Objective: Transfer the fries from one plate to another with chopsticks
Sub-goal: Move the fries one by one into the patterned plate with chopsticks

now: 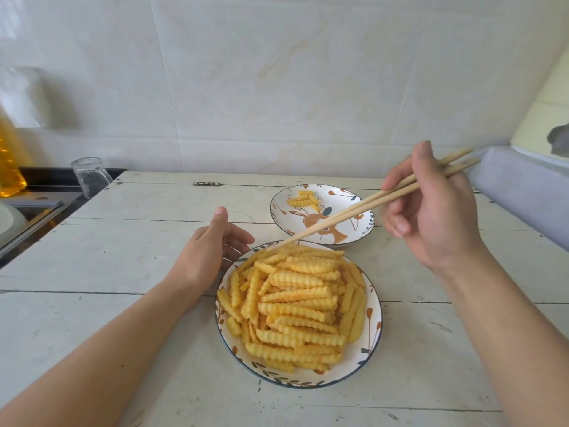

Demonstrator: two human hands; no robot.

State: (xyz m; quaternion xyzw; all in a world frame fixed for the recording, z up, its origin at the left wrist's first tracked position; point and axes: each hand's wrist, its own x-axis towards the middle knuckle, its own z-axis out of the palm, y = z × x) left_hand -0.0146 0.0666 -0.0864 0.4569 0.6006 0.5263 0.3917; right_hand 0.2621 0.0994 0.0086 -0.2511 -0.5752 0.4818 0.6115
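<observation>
Right hand (431, 211) gripping pale wooden chopsticks (363, 208), tips at heaped crinkle-cut yellow fries (295, 303)' far edge; left hand (212, 245) loosely cupping floral-rimmed white plate (374, 331).

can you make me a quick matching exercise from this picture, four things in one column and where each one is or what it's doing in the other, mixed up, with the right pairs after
Things
1. chopsticks
2. near plate
3. far plate
4. drinking glass

Places or states
A. upside down at the table's far left edge
B. piled high with crinkle-cut fries
C. held in the right hand, tips at the pile's far edge
D. holds only a few fries

The left hand rests at the near plate's left rim.

Pairs: 1-C, 2-B, 3-D, 4-A
</observation>
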